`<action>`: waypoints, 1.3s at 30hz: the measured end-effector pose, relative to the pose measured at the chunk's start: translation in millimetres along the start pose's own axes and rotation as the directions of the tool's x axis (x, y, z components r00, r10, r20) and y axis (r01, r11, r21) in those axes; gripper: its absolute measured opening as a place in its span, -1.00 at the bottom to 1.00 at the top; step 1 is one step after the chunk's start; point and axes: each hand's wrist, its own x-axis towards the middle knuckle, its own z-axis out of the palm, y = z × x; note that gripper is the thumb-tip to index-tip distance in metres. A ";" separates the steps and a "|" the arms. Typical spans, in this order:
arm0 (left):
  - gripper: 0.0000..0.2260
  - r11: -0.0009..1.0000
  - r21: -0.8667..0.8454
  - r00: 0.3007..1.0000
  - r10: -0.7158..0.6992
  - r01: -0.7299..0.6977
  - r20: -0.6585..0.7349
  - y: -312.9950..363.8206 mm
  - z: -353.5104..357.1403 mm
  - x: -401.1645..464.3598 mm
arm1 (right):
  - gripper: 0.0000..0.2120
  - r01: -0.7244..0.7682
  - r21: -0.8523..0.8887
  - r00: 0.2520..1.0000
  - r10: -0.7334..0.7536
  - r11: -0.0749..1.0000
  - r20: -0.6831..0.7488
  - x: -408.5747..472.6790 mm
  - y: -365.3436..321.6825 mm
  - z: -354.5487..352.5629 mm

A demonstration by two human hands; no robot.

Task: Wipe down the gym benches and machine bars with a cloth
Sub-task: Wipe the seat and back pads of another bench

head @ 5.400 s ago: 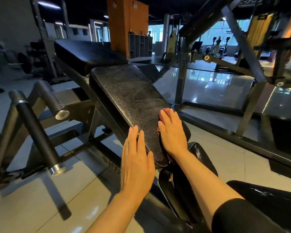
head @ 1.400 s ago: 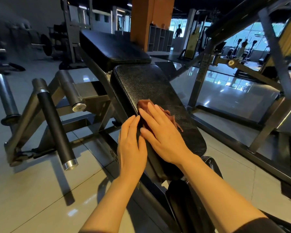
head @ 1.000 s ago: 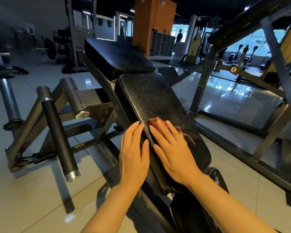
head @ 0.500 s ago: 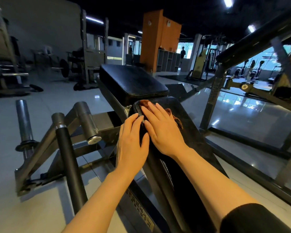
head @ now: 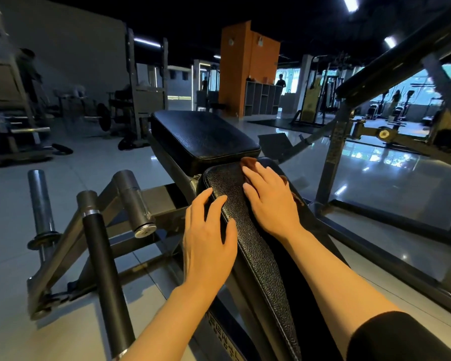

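Observation:
A black leather bench pad [head: 248,246] slopes up from me toward a second, flatter black pad [head: 203,136]. My right hand [head: 270,201] lies flat with straight fingers on a brown cloth [head: 248,162], pressing it against the upper end of the sloped pad. Most of the cloth is hidden under the hand; its edges show past the fingertips and at the right. My left hand [head: 208,241] rests on the pad's left edge, fingers spread and slightly bent over the side.
Grey metal frame bars and a black-sleeved peg [head: 102,256] with chrome weight pegs [head: 41,212] stand to the left. A dark machine frame [head: 335,157] rises at the right. Glossy tiled floor surrounds the bench. A person stands far back by an orange pillar [head: 248,66].
My right hand slid the cloth from the pad's lower end up to its top, wiping back and forth. My left hand followed along the left edge. My view lifted toward the room.

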 end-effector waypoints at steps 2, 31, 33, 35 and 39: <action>-0.62 1.000 0.009 1.000 0.003 -0.003 -0.002 0.1 0.3 -1.1 | -0.57 0.079 0.024 0.997 -0.079 0.997 0.004 -1.9 -11.7 2.0; -0.48 0.993 0.117 0.992 -0.008 -0.008 0.128 13.9 3.9 -28.0 | -0.55 -0.140 -0.020 0.990 0.140 0.990 -0.004 5.3 38.7 -5.2; -0.46 0.994 0.109 0.990 -0.023 0.008 0.137 16.8 3.1 -27.9 | -0.54 -0.146 -0.004 0.989 0.146 0.989 0.007 0.0 41.9 -6.9; -0.44 0.993 0.114 0.989 -0.035 0.019 0.141 18.0 0.6 -24.6 | -0.56 -0.171 0.023 0.985 0.170 0.985 0.018 2.8 35.9 -10.5; -0.42 0.990 0.138 0.989 -0.038 0.018 0.144 16.6 -4.6 -12.1 | -0.55 0.006 0.019 0.999 -0.007 1.000 0.039 7.5 -7.6 -7.3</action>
